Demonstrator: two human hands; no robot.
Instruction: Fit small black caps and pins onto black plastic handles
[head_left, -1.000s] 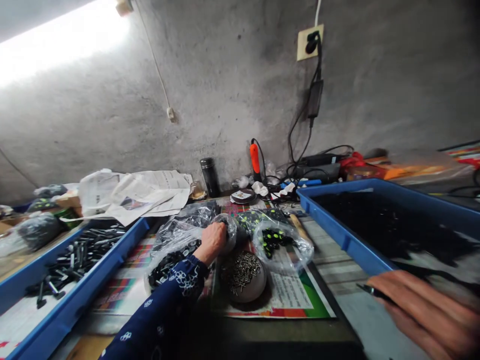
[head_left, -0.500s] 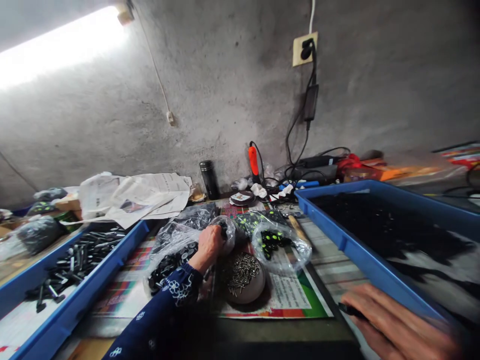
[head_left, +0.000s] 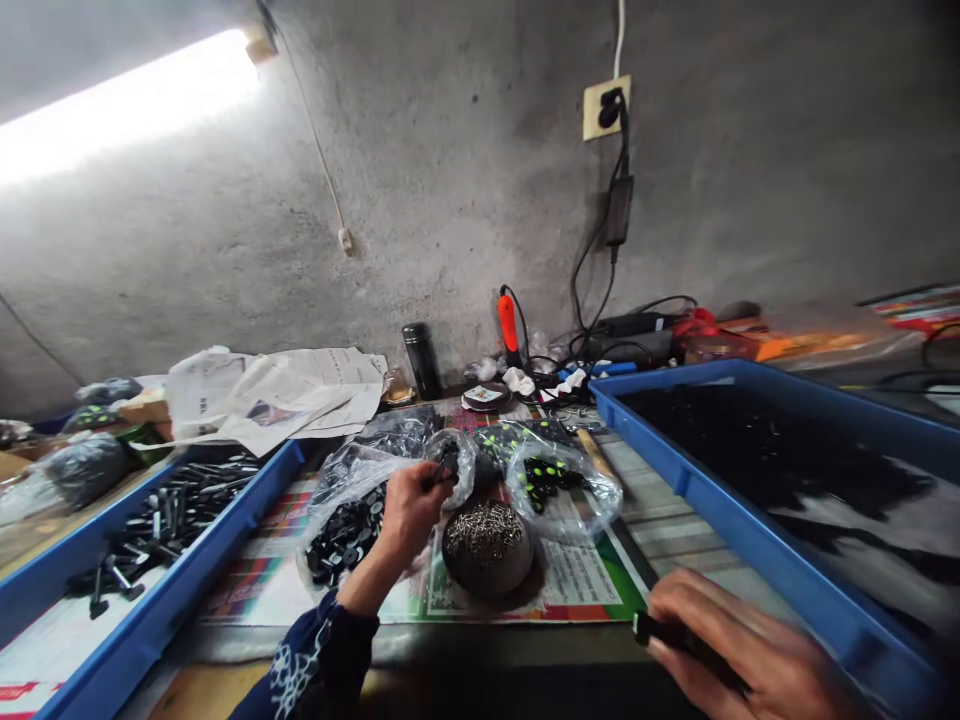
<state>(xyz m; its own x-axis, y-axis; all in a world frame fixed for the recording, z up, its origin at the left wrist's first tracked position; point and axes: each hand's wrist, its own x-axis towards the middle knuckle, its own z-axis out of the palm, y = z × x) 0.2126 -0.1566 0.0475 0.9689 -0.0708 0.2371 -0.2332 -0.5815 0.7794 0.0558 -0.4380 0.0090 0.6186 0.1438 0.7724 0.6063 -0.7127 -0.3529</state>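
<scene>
My left hand (head_left: 412,505) is closed at the near edge of a small clear bag (head_left: 463,480), pinching a small dark piece (head_left: 441,474) whose kind I cannot make out. Beside its wrist lies an open plastic bag of round black parts (head_left: 345,535). A round dish (head_left: 491,580) with many small metal pins or rivets (head_left: 487,530) sits just right of this hand. At the lower right, my right hand (head_left: 739,640) is closed around a dark, elongated black part (head_left: 686,645) with a pale, shiny end. Motion blurs this hand a little.
Blue trays stand on both sides: the left one (head_left: 161,620) holds black, long-stemmed parts, the right one (head_left: 712,500) dark pieces. A bag of black and lime-green parts (head_left: 562,490) lies past the dish, near a wooden-handled tool (head_left: 596,455). A black flask (head_left: 420,360) stands behind.
My left hand has drawn back slightly from the small bag, and a dark piece now shows in its fingers. My right hand has moved left and its black part shows more.
</scene>
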